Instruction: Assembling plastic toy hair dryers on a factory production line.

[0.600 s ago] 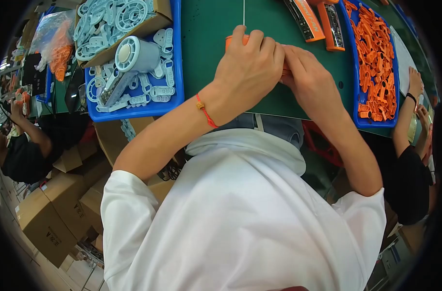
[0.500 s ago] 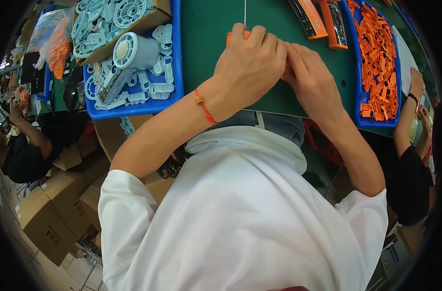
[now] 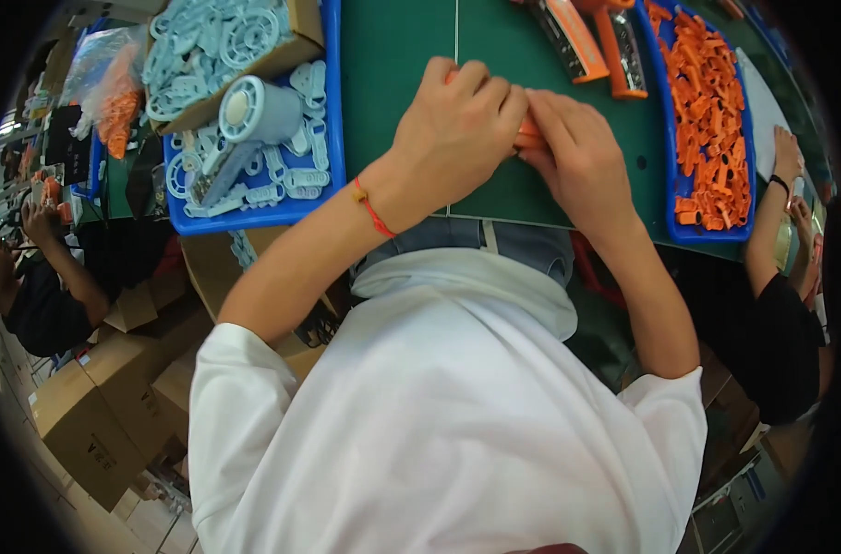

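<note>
Both hands close on an orange plastic part [image 3: 530, 137] above the near side of the green table [image 3: 393, 102]. My left hand [image 3: 457, 129], with a red cord bracelet at the wrist, wraps over its left end from above. The fingers of my right hand [image 3: 582, 152] pinch its right end, thumb beneath. Most of the part is hidden, with orange showing between the hands and by the left knuckles. Beyond my right hand lie orange handheld fan bodies with exposed dark insides, one [image 3: 575, 44] beside another [image 3: 623, 57].
To the left, a blue tray [image 3: 335, 111] holds light blue plastic parts, a light blue fan [image 3: 265, 109] and a cardboard box [image 3: 302, 46] of more parts. On the right, another blue tray [image 3: 671, 198] holds small orange parts [image 3: 711, 120]. Co-workers' arms [image 3: 773, 217] show at both sides.
My right hand has turned a little and drawn slightly away from the left, so more of the orange part shows between them. The whole view has shifted slightly.
</note>
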Motion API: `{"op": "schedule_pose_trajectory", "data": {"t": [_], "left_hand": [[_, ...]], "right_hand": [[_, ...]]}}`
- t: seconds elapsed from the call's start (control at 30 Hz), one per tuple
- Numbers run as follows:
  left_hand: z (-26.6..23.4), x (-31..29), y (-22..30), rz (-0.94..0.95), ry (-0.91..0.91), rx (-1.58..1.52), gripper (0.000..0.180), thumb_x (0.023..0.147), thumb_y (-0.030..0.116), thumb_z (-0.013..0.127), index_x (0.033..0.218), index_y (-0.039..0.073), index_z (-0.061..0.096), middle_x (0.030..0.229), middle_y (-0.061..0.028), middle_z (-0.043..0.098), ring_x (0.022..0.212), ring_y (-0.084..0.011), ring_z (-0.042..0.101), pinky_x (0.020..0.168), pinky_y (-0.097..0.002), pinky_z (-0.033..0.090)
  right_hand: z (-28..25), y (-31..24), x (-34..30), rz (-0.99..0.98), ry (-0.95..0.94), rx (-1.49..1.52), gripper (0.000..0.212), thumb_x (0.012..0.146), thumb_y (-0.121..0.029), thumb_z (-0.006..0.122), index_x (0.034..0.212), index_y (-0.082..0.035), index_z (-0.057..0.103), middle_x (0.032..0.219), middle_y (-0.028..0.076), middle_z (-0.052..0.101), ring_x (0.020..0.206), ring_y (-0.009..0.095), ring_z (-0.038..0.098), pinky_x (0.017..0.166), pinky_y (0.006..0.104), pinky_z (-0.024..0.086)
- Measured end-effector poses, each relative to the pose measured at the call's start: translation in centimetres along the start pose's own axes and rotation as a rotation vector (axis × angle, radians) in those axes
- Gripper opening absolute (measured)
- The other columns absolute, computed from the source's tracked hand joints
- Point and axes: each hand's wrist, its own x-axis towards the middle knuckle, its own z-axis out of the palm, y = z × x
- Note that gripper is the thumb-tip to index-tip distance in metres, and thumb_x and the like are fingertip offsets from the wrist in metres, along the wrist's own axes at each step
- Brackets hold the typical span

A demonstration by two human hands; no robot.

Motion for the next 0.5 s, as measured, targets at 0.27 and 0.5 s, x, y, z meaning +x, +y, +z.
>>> {"op": "schedule_pose_trajectory", "data": {"t": [0.27,0.5], "left_hand": [[-2.4,-1.1,2.7,-0.420,0.327,-0.183,0.058,0.069,0.015,0.074,0.121,0.007,0.049,0.124,-0.0104,0.045,0.112,-0.0286,0.046,0.097,-0.0431,0.034],[-1.2,0.0,3.9,-0.833,0.240,-1.778,0.044,0.086,0.004,0.055,0.126,-0.004,0.038,0.112,-0.0117,0.055,0.103,-0.0157,0.056,0.091,-0.0284,0.045]], "right_hand": [[-1.8,-1.1,0.5,0.476,-0.078,0.392,0.058,0.068,-0.018,0.074,0.115,0.002,0.046,0.104,0.018,0.054,0.090,0.032,0.057,0.078,0.0372,0.046],[-2.5,-3.2,1.2,0.492,0.082,0.406,0.059,0.070,-0.011,0.074,0.118,0.001,0.043,0.107,0.016,0.051,0.093,0.027,0.055,0.080,0.0345,0.046]]}}
